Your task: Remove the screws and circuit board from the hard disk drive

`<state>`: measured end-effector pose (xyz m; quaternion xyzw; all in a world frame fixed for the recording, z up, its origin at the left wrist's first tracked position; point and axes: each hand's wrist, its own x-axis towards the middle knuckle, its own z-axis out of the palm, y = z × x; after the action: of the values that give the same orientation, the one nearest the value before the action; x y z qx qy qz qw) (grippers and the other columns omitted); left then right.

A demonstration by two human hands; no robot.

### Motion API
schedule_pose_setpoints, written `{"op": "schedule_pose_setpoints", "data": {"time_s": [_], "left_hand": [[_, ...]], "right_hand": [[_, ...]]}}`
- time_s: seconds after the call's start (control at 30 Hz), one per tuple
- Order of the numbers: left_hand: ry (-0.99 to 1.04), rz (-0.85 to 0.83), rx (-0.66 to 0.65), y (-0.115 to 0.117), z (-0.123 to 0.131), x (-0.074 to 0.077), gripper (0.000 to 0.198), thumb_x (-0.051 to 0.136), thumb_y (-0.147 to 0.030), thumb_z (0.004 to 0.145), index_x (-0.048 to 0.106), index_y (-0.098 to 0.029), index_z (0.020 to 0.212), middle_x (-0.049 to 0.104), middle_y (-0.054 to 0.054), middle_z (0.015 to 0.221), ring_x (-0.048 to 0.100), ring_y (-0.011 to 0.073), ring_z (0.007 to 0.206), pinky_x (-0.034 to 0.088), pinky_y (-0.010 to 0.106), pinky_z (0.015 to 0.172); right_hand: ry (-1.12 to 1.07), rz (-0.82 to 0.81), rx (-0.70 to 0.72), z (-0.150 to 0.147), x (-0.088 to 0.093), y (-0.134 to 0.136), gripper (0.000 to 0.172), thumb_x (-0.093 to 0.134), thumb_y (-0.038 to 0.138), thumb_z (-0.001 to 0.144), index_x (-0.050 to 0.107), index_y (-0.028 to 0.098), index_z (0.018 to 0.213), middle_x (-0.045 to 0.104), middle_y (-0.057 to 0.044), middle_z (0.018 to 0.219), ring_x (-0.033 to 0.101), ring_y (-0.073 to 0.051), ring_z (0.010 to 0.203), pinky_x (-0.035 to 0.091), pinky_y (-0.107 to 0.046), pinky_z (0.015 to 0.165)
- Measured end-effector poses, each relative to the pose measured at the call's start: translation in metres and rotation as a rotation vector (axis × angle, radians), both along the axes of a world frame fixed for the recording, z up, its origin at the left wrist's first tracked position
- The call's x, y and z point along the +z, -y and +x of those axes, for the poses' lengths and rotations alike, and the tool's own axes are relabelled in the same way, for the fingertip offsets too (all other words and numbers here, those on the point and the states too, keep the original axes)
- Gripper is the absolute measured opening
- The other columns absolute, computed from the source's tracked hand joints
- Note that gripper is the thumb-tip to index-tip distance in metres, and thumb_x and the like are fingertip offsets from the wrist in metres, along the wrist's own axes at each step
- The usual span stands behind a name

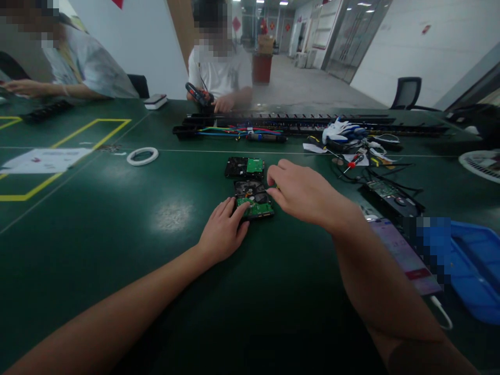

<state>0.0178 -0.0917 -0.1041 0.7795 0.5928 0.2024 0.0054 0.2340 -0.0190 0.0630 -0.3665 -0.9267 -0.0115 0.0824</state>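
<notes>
A hard drive (255,208) with a green circuit board lies on the dark green table. My left hand (224,229) holds it by its left side, one finger resting on the board and the thumb by the near edge. Above the drive's right side, my right hand (292,190) is closed in a pinch. A small yellowish bit shows between its fingers, but the hand hides what it is. Just beyond lies a second hard drive (244,167), black with a green board at its right end.
White tape roll (142,156) at left. Long black rails with coloured wires (234,130) cross the back. Gloves (344,131), a red screwdriver (353,162), another drive (394,198), a phone (404,255) and a blue tray (476,271) lie right. Two people sit across the table.
</notes>
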Motion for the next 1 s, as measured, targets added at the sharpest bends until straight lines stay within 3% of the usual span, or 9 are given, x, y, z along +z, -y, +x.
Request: {"op": "schedule_pose_setpoints", "data": {"time_s": [0.2,0.37,0.53,0.83,1.0], "left_hand": [[0.000,-0.013,0.002,0.000,-0.001,0.000,0.053,0.051,-0.039,0.104,0.047,-0.023,0.155,0.050,0.017,0.159,0.042,0.0389,0.152,0.040,0.059,0.123],[-0.014,-0.015,0.004,0.000,-0.001,0.001,0.053,0.051,-0.039,0.104,0.046,-0.024,0.154,0.051,0.016,0.158,0.043,0.0388,0.151,0.040,0.059,0.123],[-0.033,-0.025,0.006,0.000,-0.001,0.003,0.053,0.051,-0.039,0.104,0.047,-0.023,0.154,0.050,0.017,0.157,0.043,0.0383,0.151,0.040,0.057,0.123],[-0.043,-0.014,-0.011,0.001,-0.001,0.006,0.052,0.050,-0.037,0.105,0.046,-0.021,0.154,0.050,0.018,0.157,0.044,0.0383,0.150,0.040,0.058,0.122],[-0.046,-0.025,-0.007,0.001,-0.002,0.006,0.053,0.050,-0.038,0.105,0.046,-0.020,0.155,0.050,0.019,0.158,0.043,0.0391,0.151,0.041,0.059,0.122]], "right_hand": [[-0.022,-0.064,0.067,0.000,0.002,-0.001,0.019,0.053,0.008,0.088,0.062,0.018,0.101,0.066,-0.013,0.107,0.061,-0.026,0.091,0.042,-0.038,0.078],[-0.039,-0.094,0.089,0.005,0.003,-0.003,0.014,0.054,0.012,0.088,0.062,0.019,0.098,0.066,-0.012,0.101,0.059,-0.028,0.089,0.041,-0.039,0.080],[-0.056,-0.138,0.151,0.009,0.002,-0.005,0.021,0.057,0.010,0.083,0.062,0.018,0.102,0.066,-0.013,0.104,0.060,-0.029,0.094,0.044,-0.039,0.084],[-0.002,-0.062,0.047,0.010,0.006,-0.003,0.018,0.056,0.018,0.090,0.063,0.015,0.105,0.069,-0.015,0.106,0.062,-0.030,0.095,0.045,-0.041,0.084],[-0.022,-0.102,0.106,0.010,0.007,-0.005,0.022,0.056,0.015,0.085,0.064,0.017,0.105,0.069,-0.014,0.109,0.062,-0.029,0.097,0.045,-0.040,0.086]]}}
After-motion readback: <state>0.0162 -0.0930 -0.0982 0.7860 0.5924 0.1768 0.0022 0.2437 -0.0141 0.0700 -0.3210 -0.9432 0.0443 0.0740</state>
